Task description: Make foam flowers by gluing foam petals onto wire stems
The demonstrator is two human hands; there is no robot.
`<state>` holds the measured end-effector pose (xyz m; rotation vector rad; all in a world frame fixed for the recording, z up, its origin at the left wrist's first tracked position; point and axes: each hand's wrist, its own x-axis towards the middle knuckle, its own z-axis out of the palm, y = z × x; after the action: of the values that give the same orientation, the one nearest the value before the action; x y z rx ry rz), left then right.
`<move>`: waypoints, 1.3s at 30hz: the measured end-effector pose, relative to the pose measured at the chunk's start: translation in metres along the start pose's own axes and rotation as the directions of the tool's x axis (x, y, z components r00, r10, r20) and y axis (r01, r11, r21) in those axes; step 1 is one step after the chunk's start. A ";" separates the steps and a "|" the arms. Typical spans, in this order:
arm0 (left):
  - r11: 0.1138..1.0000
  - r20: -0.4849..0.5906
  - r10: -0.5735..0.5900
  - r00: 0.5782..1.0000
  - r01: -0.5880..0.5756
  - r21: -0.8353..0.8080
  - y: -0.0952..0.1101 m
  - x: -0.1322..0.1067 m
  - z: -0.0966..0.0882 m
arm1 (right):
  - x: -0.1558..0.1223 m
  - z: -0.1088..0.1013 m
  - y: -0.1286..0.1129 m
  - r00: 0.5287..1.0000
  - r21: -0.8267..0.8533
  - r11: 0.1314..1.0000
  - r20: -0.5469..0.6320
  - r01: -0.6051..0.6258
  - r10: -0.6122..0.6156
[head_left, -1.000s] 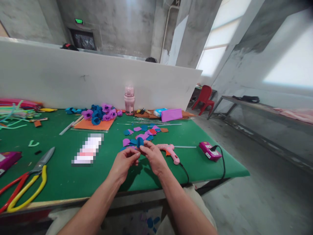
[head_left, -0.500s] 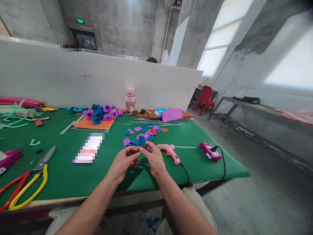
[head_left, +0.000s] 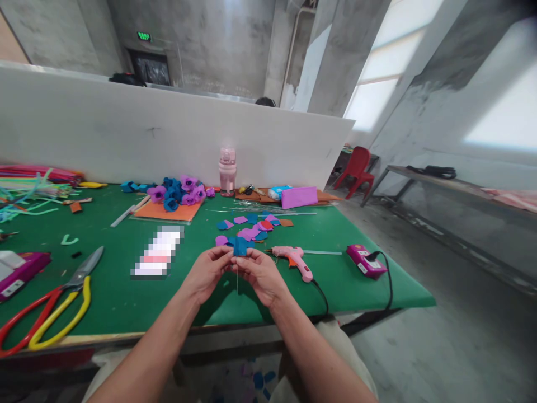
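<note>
Pinching a blue petal (head_left: 240, 246) between left hand (head_left: 207, 274) and right hand (head_left: 262, 275), with a thin wire (head_left: 237, 282) hanging below.

Held at the far end of the grip, above the green surface (head_left: 126, 308), about equally near both hands; wire pointing nearly straight down in view. Grip narrow on both sides, pressed onto the petal; cannot tell which hand bears the wire. Just beyond, loose petals (head_left: 249, 232) scattered; near the right hand, a pink glue gun (head_left: 293, 254). Farther back, upright by the white board (head_left: 126, 123), a pink bottle (head_left: 227, 173) with contents too unclear to name; to its left, flowers (head_left: 172, 196) gathered on an orange sheet (head_left: 168, 215).
</note>
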<state>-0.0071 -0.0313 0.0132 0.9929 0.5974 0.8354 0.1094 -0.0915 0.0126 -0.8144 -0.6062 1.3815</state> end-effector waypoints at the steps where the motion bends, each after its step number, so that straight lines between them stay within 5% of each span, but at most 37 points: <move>1: 1.000 -0.002 0.002 1.000 -0.002 0.005 0.000 0.000 0.000 | 0.000 0.000 0.000 1.000 0.004 1.000 0.007 -0.007 0.007; 25: 0.999 -0.092 0.029 0.995 -0.025 0.044 0.003 -0.001 0.001 | -0.001 -0.002 -0.001 0.999 0.025 0.998 0.008 -0.054 0.054; 39: 0.998 -0.052 0.035 0.998 -0.037 -0.043 0.005 -0.002 0.003 | -0.002 -0.003 -0.002 0.997 0.052 0.996 0.032 -0.065 0.064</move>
<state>-0.0072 -0.0330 0.0191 0.9466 0.6042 0.9045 0.1122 -0.0938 0.0126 -0.7775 -0.5683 1.4652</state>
